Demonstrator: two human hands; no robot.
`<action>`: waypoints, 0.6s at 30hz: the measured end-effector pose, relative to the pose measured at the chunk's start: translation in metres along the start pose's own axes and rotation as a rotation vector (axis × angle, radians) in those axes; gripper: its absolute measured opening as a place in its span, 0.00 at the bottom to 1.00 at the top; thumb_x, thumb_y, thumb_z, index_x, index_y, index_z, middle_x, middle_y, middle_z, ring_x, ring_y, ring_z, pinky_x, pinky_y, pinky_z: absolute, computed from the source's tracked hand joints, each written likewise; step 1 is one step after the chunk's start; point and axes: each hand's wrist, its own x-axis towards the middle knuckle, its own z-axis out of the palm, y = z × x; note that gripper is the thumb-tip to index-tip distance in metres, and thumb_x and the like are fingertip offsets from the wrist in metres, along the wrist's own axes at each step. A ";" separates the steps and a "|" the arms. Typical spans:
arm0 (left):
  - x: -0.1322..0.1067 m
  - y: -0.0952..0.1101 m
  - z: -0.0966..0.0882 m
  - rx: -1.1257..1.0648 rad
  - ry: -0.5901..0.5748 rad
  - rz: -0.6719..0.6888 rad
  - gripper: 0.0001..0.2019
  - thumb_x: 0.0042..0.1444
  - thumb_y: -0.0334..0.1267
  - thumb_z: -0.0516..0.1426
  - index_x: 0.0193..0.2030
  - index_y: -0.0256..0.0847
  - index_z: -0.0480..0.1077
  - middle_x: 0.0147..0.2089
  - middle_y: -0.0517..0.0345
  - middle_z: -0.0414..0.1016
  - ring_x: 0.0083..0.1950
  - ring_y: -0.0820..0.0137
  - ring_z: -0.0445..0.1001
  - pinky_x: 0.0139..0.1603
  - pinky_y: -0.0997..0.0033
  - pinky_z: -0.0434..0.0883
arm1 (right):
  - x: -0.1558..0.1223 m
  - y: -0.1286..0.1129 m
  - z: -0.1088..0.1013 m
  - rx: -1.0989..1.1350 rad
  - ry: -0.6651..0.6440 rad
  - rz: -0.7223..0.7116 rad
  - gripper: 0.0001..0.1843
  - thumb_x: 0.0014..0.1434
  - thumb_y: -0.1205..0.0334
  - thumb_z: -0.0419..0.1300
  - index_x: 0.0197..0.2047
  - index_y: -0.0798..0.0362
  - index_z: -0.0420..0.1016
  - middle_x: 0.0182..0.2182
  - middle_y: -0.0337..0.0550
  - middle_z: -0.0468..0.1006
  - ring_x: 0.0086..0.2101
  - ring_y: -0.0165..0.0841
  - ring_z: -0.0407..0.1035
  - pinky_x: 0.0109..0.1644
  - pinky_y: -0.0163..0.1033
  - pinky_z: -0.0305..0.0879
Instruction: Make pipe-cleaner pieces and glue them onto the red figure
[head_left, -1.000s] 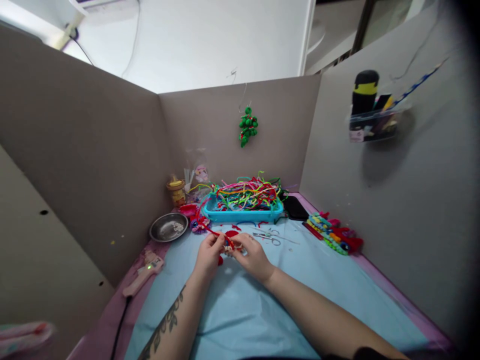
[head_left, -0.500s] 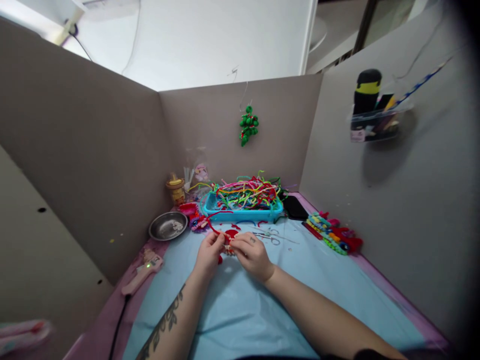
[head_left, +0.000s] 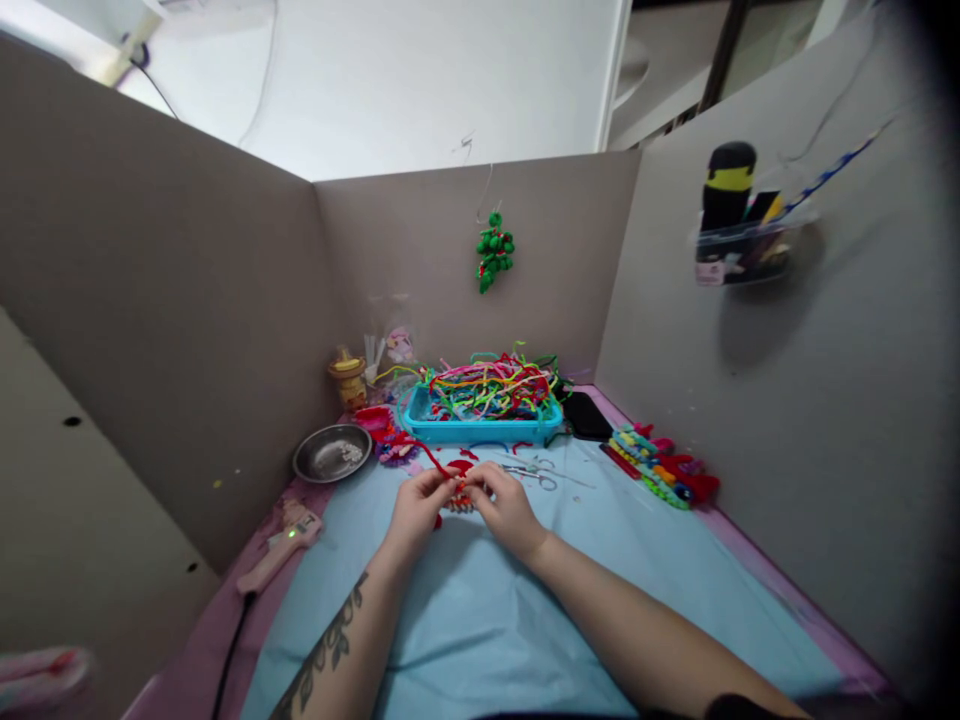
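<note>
My left hand (head_left: 415,510) and my right hand (head_left: 506,508) meet over the light blue mat (head_left: 495,620), fingers pinched together on a small red pipe-cleaner piece (head_left: 459,492). A red strand runs up and to the left from it past my left fingers. Small scissors (head_left: 534,473) lie just beyond my right hand. A blue tray (head_left: 480,430) heaped with pipe cleaners of many colours stands behind them.
A metal bowl (head_left: 332,452) and a pink glue gun (head_left: 281,545) with a green light sit at the left. Finished colourful pieces (head_left: 660,472) and a black phone (head_left: 586,414) lie at the right. Grey partition walls enclose the desk; a green ornament (head_left: 494,250) hangs at the back.
Both hands stayed together on the red piece, with the fingers shifting slightly as they work it. The view drifted a little.
</note>
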 end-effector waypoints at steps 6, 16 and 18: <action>-0.002 0.001 0.000 0.191 -0.154 0.014 0.11 0.45 0.43 0.60 0.26 0.36 0.77 0.23 0.58 0.73 0.24 0.72 0.67 0.27 0.74 0.63 | 0.002 0.003 -0.001 0.029 -0.028 0.012 0.07 0.55 0.72 0.55 0.33 0.52 0.71 0.31 0.42 0.71 0.36 0.34 0.65 0.40 0.40 0.64; -0.005 0.008 -0.002 0.009 -0.289 -0.082 0.31 0.43 0.39 0.63 0.56 0.38 0.61 0.21 0.65 0.70 0.22 0.76 0.66 0.26 0.77 0.62 | 0.008 0.007 -0.007 0.314 -0.204 0.252 0.05 0.50 0.64 0.63 0.33 0.52 0.76 0.40 0.43 0.65 0.39 0.33 0.67 0.37 0.36 0.68; -0.005 0.008 -0.002 -0.022 -0.320 -0.114 0.35 0.41 0.39 0.65 0.56 0.38 0.57 0.20 0.67 0.69 0.21 0.77 0.66 0.25 0.78 0.62 | 0.010 0.010 -0.008 0.421 -0.266 0.295 0.07 0.47 0.59 0.65 0.28 0.53 0.75 0.41 0.43 0.65 0.42 0.34 0.67 0.42 0.39 0.68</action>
